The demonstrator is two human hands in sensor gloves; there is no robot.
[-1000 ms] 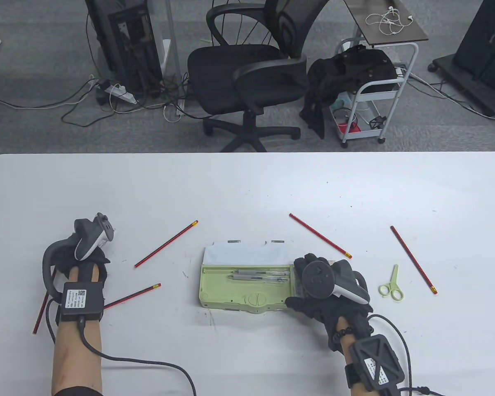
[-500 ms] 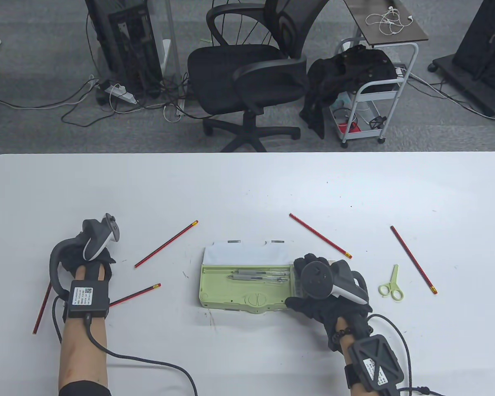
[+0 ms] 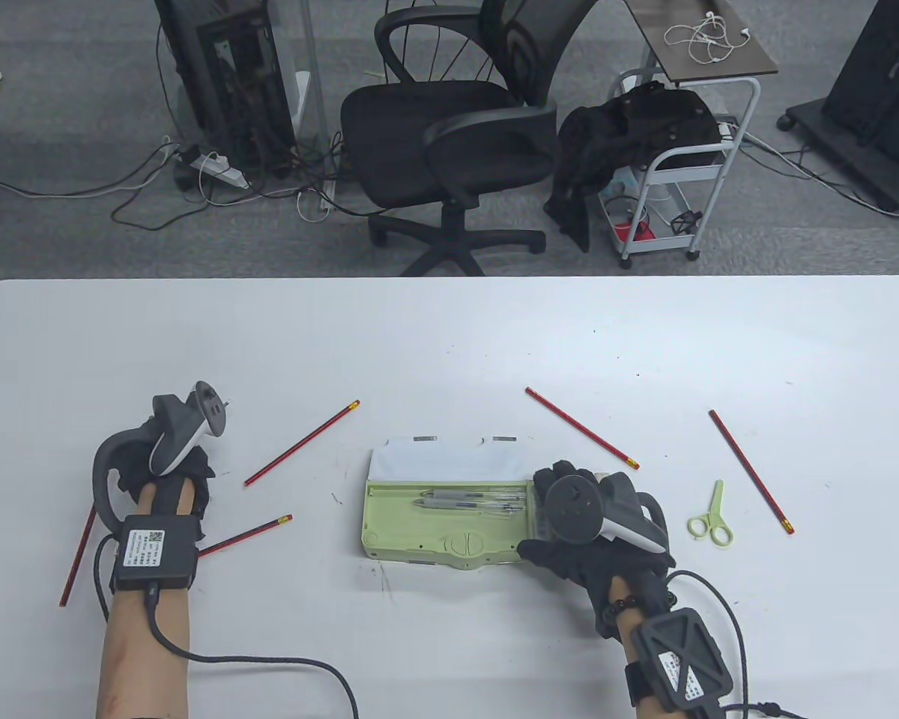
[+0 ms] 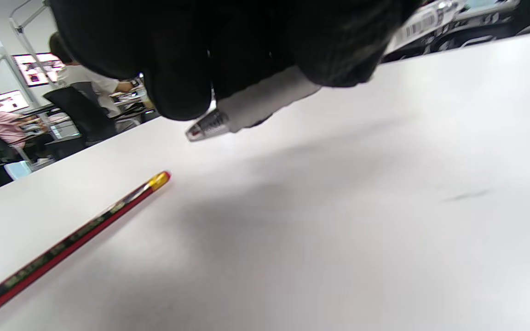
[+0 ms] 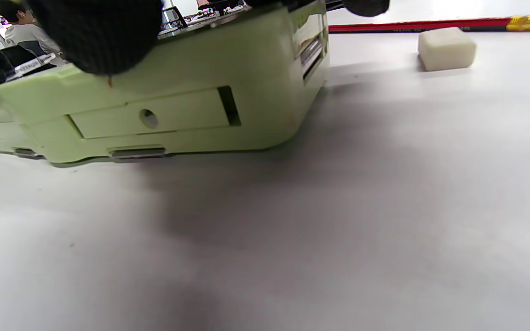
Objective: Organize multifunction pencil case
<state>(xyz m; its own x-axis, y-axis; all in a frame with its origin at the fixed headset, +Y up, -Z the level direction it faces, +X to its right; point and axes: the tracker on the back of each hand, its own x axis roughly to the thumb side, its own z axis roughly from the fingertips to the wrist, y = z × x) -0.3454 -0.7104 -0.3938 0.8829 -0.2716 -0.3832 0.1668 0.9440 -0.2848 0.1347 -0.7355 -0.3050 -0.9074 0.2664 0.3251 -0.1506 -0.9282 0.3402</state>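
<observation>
Pencil case point(image 3: 449, 520) of pale green moulded plastic sits at the table's middle, lid point(image 3: 449, 458) folded back white and flat, two clear-barrelled pens point(image 3: 472, 500) lying in its long tray. Far left, a red pencil point(image 3: 77, 550) is partly covered by the left forearm; the left hand point(image 3: 166, 479), in a black knit glove, curls its fingers round a pen point(image 4: 246, 112) – the left wrist view shows a grey rubbery grip and a clear tip poking out below the fingers, the rest hidden in the fist. Beside it a second red pencil point(image 3: 243, 537) runs under the wrist box, and a third point(image 3: 302, 443) lies free toward the case. The right hand point(image 3: 588, 528) grips the case's right end, thumb on the near edge and fingers over the far side – its tracker hides that end of the case from above. The right wrist view shows the case's smooth side wall with a recessed drawer panel, and a small white block eraser point(image 5: 446, 48) just beyond its corner. Right of the hand lie another red pencil point(image 3: 581, 428), small green-handled scissors point(image 3: 712, 517) and a last pencil point(image 3: 751, 472). The white tabletop point(image 3: 449, 337) is scuffed, with broad bare room along its far and near edges
</observation>
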